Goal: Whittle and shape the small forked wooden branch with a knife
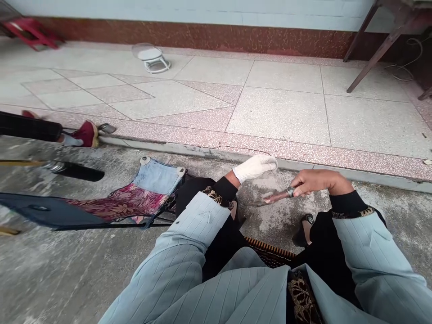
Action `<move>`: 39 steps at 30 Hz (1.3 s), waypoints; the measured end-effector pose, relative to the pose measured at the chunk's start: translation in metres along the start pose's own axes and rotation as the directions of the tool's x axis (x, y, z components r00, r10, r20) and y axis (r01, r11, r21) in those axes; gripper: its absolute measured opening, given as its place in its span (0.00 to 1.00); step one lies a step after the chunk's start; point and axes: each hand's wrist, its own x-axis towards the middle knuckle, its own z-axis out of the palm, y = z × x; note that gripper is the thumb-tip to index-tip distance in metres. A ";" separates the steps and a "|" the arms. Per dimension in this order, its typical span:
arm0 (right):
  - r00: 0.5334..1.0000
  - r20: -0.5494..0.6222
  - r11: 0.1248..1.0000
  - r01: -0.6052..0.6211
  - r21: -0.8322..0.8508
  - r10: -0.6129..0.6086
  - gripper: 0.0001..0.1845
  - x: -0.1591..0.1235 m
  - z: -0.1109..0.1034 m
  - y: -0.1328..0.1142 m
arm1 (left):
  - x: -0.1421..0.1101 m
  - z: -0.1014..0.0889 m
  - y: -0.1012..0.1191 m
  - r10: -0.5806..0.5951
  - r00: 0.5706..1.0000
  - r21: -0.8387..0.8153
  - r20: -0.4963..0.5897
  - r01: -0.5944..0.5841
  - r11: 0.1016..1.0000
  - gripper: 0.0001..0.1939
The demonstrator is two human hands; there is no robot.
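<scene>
My left hand, in a white knitted glove, reaches over the concrete near the step edge. Its fingers are pressed together and curled; anything inside them is hidden. My bare right hand is closed round the grip of a knife-like tool. This tool has a reddish-brown length, a grey band by my fingers and a thin greyish tip pointing left, below the gloved hand. Its exact kind is unclear. The two hands are apart, above the ground between my feet.
A folding recliner with patterned cloth stands at my left. A person's red shoe rests beside the raised tiled step. Farther back are a small white stool, a red stool and a wooden table leg. I sit on a woven seat.
</scene>
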 end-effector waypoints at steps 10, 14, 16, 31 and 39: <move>0.874 -0.429 0.940 -0.313 -0.139 0.228 0.19 0.011 -0.008 0.017 | -0.003 0.039 0.010 0.045 0.978 -0.010 0.205 -0.044 0.999 0.12; 0.958 -0.029 0.911 -0.281 -0.301 0.285 0.15 0.011 0.000 0.016 | -0.005 0.024 0.010 0.069 0.986 -0.029 0.149 -0.065 0.997 0.12; 0.937 0.309 0.980 -0.119 -0.160 0.164 0.15 0.005 0.000 0.009 | -0.004 0.019 0.008 0.069 0.990 -0.033 0.124 -0.065 0.997 0.14; 0.853 -0.349 0.881 -0.454 -0.130 0.388 0.18 0.010 -0.001 0.030 | -0.001 0.046 0.004 0.068 0.984 -0.006 0.167 -0.068 0.998 0.12; 0.968 0.238 0.952 0.004 0.307 -0.081 0.18 -0.011 -0.001 0.001 | 0.003 0.031 -0.006 0.089 0.995 -0.020 0.039 -0.088 0.996 0.13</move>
